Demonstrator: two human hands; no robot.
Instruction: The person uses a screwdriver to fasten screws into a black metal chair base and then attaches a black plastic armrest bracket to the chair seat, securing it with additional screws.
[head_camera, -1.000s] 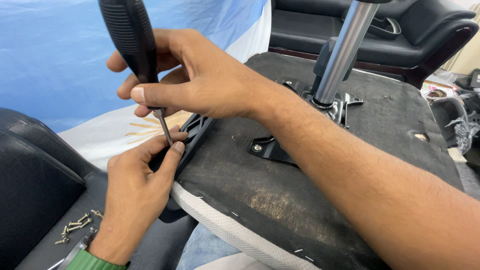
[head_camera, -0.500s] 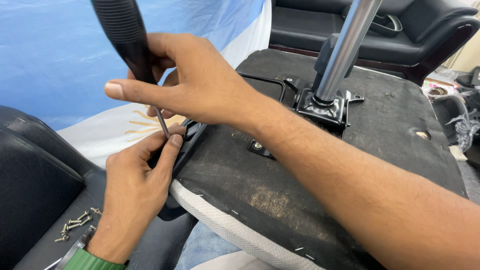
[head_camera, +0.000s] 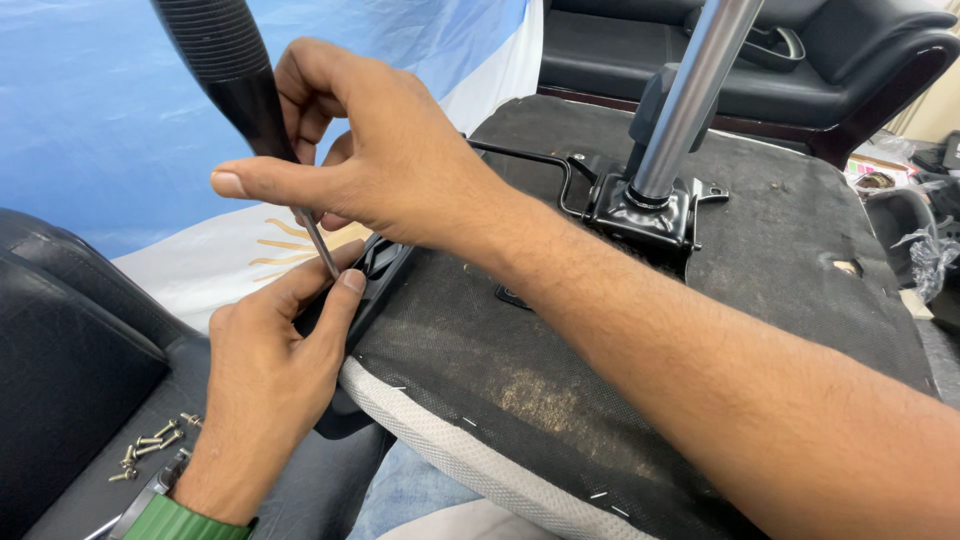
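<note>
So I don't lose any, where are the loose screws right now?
In the head view the screws lie at the lower left, in a small pile on the black cushion, just left of the left hand.

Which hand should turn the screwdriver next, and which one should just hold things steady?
The right hand looks better placed: it already grips the screwdriver handle. The left hand is lower, pinching near the tip beside the black bracket, so it suits steadying.

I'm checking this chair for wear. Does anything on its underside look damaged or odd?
Yes. The black fabric underside has a rusty brown stain near its middle and a small torn hole toward the right edge.
</note>
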